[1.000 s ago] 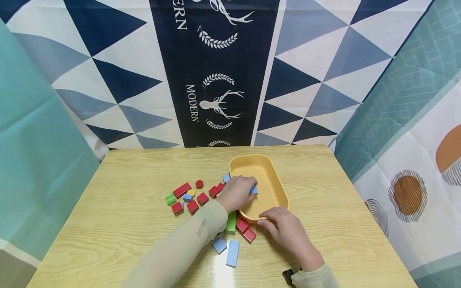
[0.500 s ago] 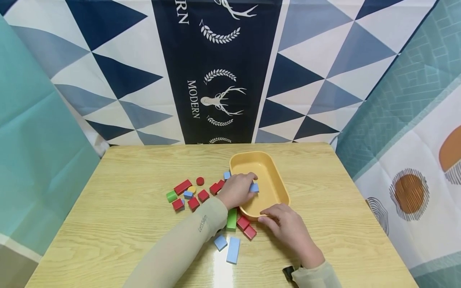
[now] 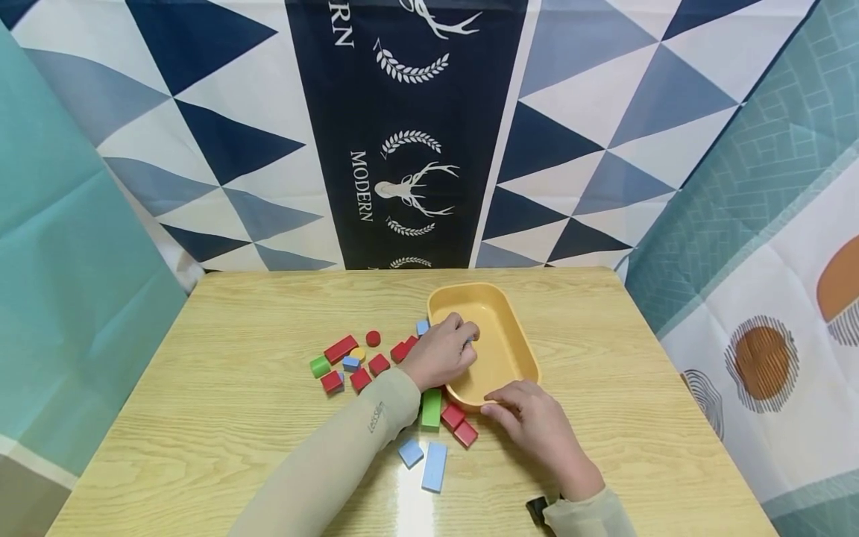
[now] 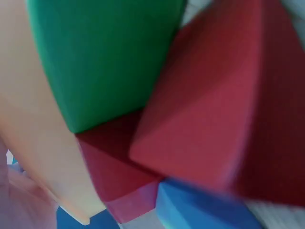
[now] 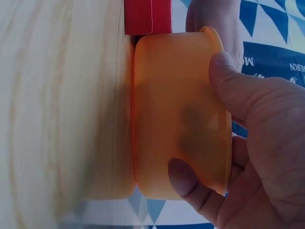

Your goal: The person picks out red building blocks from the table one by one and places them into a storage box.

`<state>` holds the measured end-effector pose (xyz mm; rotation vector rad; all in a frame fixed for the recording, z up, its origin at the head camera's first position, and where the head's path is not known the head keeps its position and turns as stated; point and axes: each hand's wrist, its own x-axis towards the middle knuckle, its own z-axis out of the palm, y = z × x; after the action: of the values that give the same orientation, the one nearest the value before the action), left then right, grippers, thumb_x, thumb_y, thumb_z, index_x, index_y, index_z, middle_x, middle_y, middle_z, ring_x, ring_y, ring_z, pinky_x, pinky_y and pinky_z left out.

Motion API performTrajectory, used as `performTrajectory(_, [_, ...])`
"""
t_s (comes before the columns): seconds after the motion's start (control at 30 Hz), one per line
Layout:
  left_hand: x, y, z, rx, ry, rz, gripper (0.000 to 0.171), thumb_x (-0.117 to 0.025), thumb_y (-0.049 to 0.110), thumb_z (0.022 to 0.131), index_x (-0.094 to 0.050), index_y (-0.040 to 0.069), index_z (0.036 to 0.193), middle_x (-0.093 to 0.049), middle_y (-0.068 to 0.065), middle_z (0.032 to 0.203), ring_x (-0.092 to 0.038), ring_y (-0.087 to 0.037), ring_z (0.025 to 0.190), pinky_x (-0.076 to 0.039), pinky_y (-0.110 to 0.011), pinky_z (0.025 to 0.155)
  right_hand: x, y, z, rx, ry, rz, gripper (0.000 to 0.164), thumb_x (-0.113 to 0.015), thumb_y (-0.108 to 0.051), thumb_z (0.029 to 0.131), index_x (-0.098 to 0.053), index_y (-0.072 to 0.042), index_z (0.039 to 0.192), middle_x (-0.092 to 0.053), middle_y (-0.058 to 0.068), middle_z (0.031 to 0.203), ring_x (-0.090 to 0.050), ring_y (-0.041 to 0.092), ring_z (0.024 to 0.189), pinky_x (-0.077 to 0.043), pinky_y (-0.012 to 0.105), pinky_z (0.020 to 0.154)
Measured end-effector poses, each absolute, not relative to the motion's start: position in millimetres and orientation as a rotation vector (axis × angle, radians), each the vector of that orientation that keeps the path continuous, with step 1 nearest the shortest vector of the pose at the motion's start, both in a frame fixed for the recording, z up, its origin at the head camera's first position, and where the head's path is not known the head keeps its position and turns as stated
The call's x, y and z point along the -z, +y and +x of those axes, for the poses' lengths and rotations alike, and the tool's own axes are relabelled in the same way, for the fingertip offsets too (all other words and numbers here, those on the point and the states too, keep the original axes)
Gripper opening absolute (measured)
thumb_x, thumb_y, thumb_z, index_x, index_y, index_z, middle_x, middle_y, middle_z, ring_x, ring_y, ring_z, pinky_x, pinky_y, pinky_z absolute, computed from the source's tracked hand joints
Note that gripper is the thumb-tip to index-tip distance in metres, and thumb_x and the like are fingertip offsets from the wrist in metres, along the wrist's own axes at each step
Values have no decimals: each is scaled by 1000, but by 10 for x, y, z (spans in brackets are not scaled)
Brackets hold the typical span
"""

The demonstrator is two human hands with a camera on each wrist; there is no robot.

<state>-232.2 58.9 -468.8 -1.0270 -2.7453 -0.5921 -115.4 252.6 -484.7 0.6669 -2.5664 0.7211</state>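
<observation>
Red blocks (image 3: 359, 380) lie left of the left hand (image 3: 438, 349), whose curled fingers hold a blue block (image 3: 469, 341), mostly hidden, over the tray (image 3: 498, 358). The right hand (image 3: 537, 426), partly closed, grips the tray's near rim.

- Left hand (image 3: 439, 352): over the left rim of the orange tray (image 3: 498, 347), back up, fingers bent down inside it.
- Left forearm (image 3: 329, 462): sleeved, slanting up to the tray from its near left.
- Right hand (image 3: 537, 425): at the tray's near edge, gripping rim and wall.
- Right wrist (image 3: 582, 479): bare, nearer than the tray.
</observation>
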Motion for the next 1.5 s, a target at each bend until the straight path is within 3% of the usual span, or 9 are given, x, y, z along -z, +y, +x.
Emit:
performTrajectory(0.07, [4690,562,-2324,602,-2673,-1025,14,-47,26,97,-59,18,100,-42,1,92,-42,-11,71,-44,-23,63,4865,2528,-1154,-727,-2556,675,16,-83,-27,78,-76,-18,89,-67,-10,87,-57,7,84,-54,37,69])
performTrajectory(0.2, [4610,510,-2332,549,-2597,-971,20,-46,28,102,-54,15,89,-41,-1,87,-41,-13,71,-44,-26,61,4885,2539,-1156,-734,-2541,681,16,-83,-27,78,-76,-18,88,-67,-9,87,-57,8,84,-54,38,69])
performTrajectory(0.43, [4524,436,-2358,196,-2853,-862,30,-41,32,104,-64,12,101,-47,0,91,-40,-17,81,-46,-33,80,4888,2572,-1155,-737,-2533,672,16,-83,-27,77,-76,-18,88,-67,-9,86,-57,8,84,-55,37,68])
performTrajectory(0.67, [4484,399,-2145,82,-2800,-987,36,-45,42,103,-70,16,100,-61,0,95,-49,-20,87,-45,-38,85,4919,2566,-1152,-747,-2527,675,16,-84,-27,77,-76,-17,88,-68,-8,86,-57,8,82,-54,37,66])
performTrajectory(0.8, [4410,338,-1855,1,-2665,-1140,54,-45,63,96,-72,18,82,-60,1,82,-49,-20,81,-44,-38,78,4911,2564,-1163,-728,-2531,683,17,-82,-28,79,-77,-16,89,-69,-7,86,-58,9,82,-55,37,65])
performTrajectory(0.97, [4388,337,-1576,-104,-2678,-1204,71,-50,84,77,-67,18,57,-58,0,75,-47,-21,77,-41,-38,72,4877,2596,-1186,-715,-2533,647,17,-83,-27,78,-77,-16,89,-69,-7,86,-58,11,83,-54,40,66])
performTrajectory(1.23, [4532,353,-1435,-105,-2818,-1192,43,-70,50,79,-55,20,53,-59,-1,83,-47,-22,83,-40,-38,71,4907,2569,-1170,-724,-2543,644,18,-83,-29,78,-77,-16,88,-69,-8,85,-58,9,82,-54,38,66])
performTrajectory(1.37, [4312,271,-1412,15,-2792,-1337,40,-69,47,72,-49,21,49,-54,3,76,-45,-19,77,-40,-35,68,4916,2561,-1165,-730,-2546,641,18,-83,-30,78,-77,-16,89,-69,-9,85,-58,9,82,-54,38,66])
performTrajectory(1.5, [4025,265,-1574,201,-2744,-1322,29,-68,45,74,-60,20,61,-49,6,75,-42,-15,75,-41,-33,69,4919,2571,-1185,-731,-2543,628,18,-83,-29,78,-77,-16,89,-69,-8,86,-58,10,83,-54,39,66])
